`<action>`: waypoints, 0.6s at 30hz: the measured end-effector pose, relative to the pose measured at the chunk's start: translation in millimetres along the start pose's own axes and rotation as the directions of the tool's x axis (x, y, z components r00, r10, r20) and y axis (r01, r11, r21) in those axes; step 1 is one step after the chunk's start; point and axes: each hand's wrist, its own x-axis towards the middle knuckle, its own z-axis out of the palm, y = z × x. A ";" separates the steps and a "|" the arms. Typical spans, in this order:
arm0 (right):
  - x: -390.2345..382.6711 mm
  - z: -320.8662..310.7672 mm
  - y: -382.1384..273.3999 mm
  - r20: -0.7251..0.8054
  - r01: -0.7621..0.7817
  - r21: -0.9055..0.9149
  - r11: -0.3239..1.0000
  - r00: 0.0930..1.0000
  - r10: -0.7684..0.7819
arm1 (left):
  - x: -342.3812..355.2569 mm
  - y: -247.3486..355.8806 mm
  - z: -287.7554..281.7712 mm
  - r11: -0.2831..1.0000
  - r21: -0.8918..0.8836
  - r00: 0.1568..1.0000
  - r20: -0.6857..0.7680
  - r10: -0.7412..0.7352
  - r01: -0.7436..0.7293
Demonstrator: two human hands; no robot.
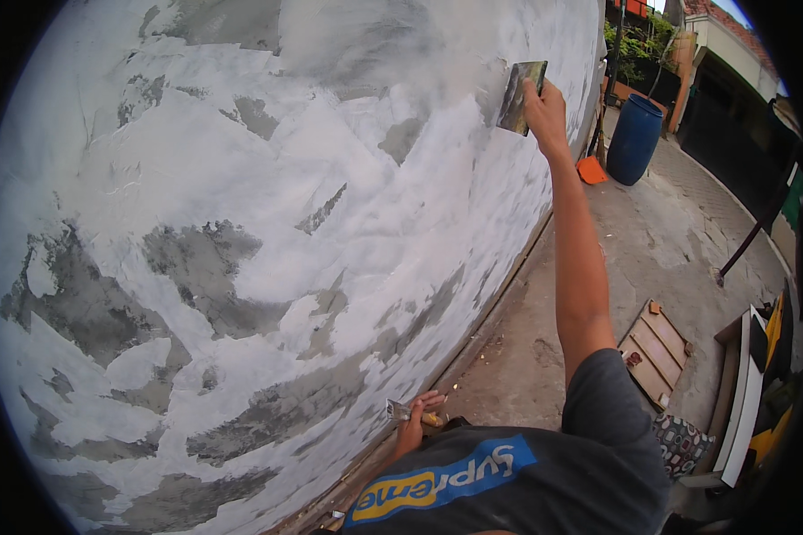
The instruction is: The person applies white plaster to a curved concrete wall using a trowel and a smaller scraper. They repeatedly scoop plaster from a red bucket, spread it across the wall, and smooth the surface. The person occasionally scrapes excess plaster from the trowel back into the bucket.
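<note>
A long wall patched with white filler over grey cement takes up the left and middle of the view. High on it, my right hand grips a flat, dark, rectangular filling blade. The blade is tilted, its left edge at or very close to the wall. That arm is stretched far up and forward. Low down by the wall's foot, my left hand is closed round a putty knife; its small metal blade points toward the wall and a yellowish handle shows past the fingers. Part of this grip is hidden.
Concrete ground runs along the wall's base. Farther off stand a blue barrel and an orange piece beside it. At the right lie a slatted wooden panel, a patterned cushion and a white-edged furniture piece.
</note>
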 end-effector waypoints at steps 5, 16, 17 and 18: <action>-21.9 3.8 -29.0 0.014 0.163 -0.074 0.984 0.987 -0.162 | -1.1 -4.7 -12.7 1.000 0.015 1.000 0.017 -0.020 0.020; -83.0 -15.5 -27.3 0.188 0.409 0.174 0.896 0.879 -0.438 | 7.6 -0.4 2.9 0.993 0.117 0.988 0.144 -0.047 0.030; -82.5 -17.2 -23.4 0.151 0.486 0.211 0.848 0.841 -0.519 | 7.6 0.8 6.5 0.991 0.127 0.987 0.151 -0.059 0.040; -81.4 -18.8 -20.8 0.063 0.420 0.187 0.888 0.897 -0.437 | 7.1 1.8 9.5 0.989 0.136 0.985 0.155 -0.070 0.049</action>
